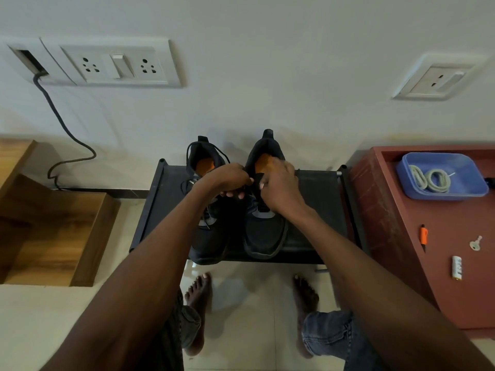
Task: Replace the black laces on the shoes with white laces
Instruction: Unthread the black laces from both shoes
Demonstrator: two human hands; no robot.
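At the rack's rear edge, both the left hand and right hand apparently pinched the right shoe's black lace, risking a snag dragging the shoe off.

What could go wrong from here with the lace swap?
1. Both hands, left hand and right hand, work the right shoe, whose toe sits near the rack front edge; a tug might slide it off.
2. White laces lie coiled in the blue tray, requiring a reach.
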